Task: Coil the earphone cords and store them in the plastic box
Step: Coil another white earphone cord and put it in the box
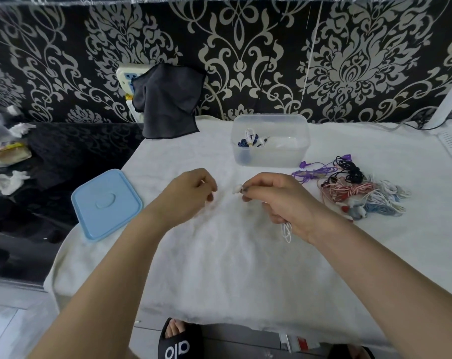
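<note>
white cord [287,232] mostly hidden inside right hand [279,200] | left hand [191,194] fingertips blurred | slipper [179,340] cut off below

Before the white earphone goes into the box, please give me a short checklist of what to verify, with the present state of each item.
1. Plastic box open, blue lid lying apart: ok.
2. Space left in the box beside the stored coils: ok.
3. White earphone fully coiled: not ok, a loop hangs below the right hand.
4. Coil tied off: cannot tell.
5. Left hand holds the cord: cannot tell.
6. Remaining earphone pile clear of the path: ok.
</note>
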`<state>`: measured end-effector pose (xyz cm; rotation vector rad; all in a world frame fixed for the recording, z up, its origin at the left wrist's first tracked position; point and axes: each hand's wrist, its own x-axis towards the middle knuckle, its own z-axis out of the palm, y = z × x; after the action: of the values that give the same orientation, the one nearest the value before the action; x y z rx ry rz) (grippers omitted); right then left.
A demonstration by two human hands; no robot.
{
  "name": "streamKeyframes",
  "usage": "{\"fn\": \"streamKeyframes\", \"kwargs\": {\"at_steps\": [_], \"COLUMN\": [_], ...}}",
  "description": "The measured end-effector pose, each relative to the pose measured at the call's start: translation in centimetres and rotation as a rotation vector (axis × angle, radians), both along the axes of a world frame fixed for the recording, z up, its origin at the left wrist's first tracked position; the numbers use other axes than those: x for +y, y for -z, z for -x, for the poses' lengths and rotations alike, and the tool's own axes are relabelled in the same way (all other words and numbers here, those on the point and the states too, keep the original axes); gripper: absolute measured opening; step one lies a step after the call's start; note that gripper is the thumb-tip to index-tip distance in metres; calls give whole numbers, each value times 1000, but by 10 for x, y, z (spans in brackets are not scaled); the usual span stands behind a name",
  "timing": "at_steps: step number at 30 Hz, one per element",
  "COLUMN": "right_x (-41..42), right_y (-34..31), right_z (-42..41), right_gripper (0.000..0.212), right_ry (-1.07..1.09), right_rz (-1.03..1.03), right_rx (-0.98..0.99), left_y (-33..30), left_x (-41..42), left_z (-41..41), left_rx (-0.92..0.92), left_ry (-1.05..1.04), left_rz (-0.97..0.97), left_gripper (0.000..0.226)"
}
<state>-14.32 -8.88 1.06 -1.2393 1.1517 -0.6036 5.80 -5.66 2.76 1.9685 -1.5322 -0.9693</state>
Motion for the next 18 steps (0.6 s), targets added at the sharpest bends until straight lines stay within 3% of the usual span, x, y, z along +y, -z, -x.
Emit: {"fn": "streamKeyframes", "kwargs": {"at_steps": [2, 6, 11, 18], "right_x": [3, 10, 9, 15], "right_y": [1, -2, 2, 24], "right_z": [-3, -10, -23, -39], "right_gripper": [7, 8, 8, 12], "right_ry": [28, 14, -33, -244], "right_rz": [75, 153, 179, 448], "right_rx": [84, 162, 277, 773], "left_y": [6, 15, 18, 25], "left_x": [2, 8, 16, 20], "left_z": [-13, -29, -35, -43], "left_rx": [-183, -317, -346, -348], "left_ry": [34, 52, 88, 95], "left_rz": [4, -28, -55, -63], "left_gripper": [18, 23, 20, 17]}}
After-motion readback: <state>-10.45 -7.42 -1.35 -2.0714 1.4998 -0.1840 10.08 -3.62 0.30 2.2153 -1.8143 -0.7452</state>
